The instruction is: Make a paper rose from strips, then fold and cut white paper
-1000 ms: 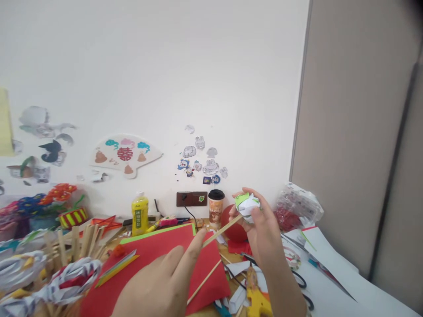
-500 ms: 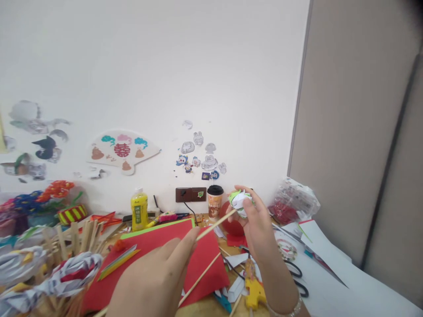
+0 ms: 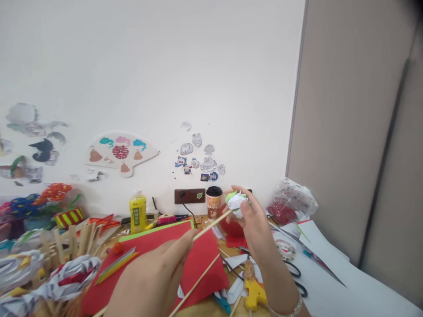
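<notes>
My left hand is closed around a thin wooden stick, which slants up to the right. At the stick's far end is a crumpled white and green paper flower. My right hand cups that flower from the right, thumb on its near side and fingers curled behind it. Red paper sheets lie beneath my hands. A second thin stick rests across them. Just below my right wrist is a yellow glue gun.
A yellow drink bottle and a lidded paper cup stand along the wall. Wooden sticks and twisted paper pieces crowd the left. Black-handled scissors and white paper are on the right. Paper scraps litter the middle.
The view has shifted slightly. My hands keep the same hold on the stick and the paper flower, which appears a little further left.
</notes>
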`<state>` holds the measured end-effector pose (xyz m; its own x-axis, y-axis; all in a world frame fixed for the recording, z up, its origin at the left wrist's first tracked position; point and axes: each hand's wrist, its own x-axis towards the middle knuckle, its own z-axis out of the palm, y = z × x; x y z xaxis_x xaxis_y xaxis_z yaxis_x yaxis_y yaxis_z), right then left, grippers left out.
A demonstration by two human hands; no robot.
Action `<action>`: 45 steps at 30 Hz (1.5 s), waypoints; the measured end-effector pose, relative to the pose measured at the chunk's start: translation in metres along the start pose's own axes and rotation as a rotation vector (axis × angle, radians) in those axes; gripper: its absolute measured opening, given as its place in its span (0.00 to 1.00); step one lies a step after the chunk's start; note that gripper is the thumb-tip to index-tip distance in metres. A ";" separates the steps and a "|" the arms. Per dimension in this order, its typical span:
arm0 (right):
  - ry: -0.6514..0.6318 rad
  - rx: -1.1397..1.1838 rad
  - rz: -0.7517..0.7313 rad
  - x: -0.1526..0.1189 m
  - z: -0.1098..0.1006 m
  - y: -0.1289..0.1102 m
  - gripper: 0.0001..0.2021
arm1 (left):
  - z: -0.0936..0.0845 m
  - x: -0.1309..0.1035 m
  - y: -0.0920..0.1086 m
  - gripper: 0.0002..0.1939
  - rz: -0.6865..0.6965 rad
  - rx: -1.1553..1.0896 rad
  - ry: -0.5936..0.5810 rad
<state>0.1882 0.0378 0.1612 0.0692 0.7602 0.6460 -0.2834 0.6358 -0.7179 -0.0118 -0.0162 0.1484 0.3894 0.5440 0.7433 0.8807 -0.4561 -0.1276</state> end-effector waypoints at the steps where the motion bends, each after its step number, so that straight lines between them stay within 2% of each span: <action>1: -0.030 0.014 -0.023 0.001 -0.002 -0.002 0.19 | -0.001 0.001 -0.001 0.17 -0.029 -0.054 -0.011; 5: -0.107 0.017 -0.112 0.002 -0.010 -0.009 0.26 | -0.003 0.007 -0.006 0.16 -0.128 -0.247 -0.027; 12: -0.182 -0.158 -0.201 0.001 -0.017 -0.007 0.19 | 0.002 0.011 -0.005 0.16 -0.222 -0.389 -0.233; 15: -0.222 -0.210 -0.192 -0.001 -0.015 -0.007 0.18 | 0.007 0.013 0.000 0.14 -0.231 -0.487 -0.224; 20: -0.313 -0.290 -0.180 -0.008 -0.003 -0.009 0.18 | 0.011 0.011 0.013 0.18 -0.344 -0.606 -0.067; 23: -0.355 -0.292 -0.145 -0.014 0.005 -0.007 0.18 | 0.008 0.010 0.021 0.16 -0.346 -0.590 0.063; 27: -0.414 -0.321 -0.149 -0.020 0.015 -0.004 0.19 | 0.009 0.010 0.022 0.11 -0.263 -0.377 0.197; 30: -0.421 -0.352 -0.173 -0.021 0.018 -0.004 0.19 | 0.012 0.009 0.015 0.08 -0.107 -0.164 0.292; 33: -0.423 -0.373 -0.183 -0.022 0.019 -0.005 0.18 | 0.013 0.008 0.010 0.07 0.032 0.001 0.324; 37: -0.417 -0.391 -0.184 -0.024 0.020 -0.006 0.18 | 0.011 0.006 0.008 0.09 0.138 0.105 0.348; 41: -0.415 -0.411 -0.191 -0.024 0.020 -0.006 0.18 | 0.008 0.007 0.007 0.08 0.197 0.172 0.424; 45: -0.431 -0.449 -0.203 -0.023 0.020 -0.008 0.18 | 0.007 0.010 0.007 0.10 0.173 0.169 0.497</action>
<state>0.1699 0.0132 0.1572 -0.3368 0.5566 0.7595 0.1282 0.8262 -0.5486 -0.0002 -0.0087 0.1504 0.3941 0.0549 0.9174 0.8621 -0.3679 -0.3484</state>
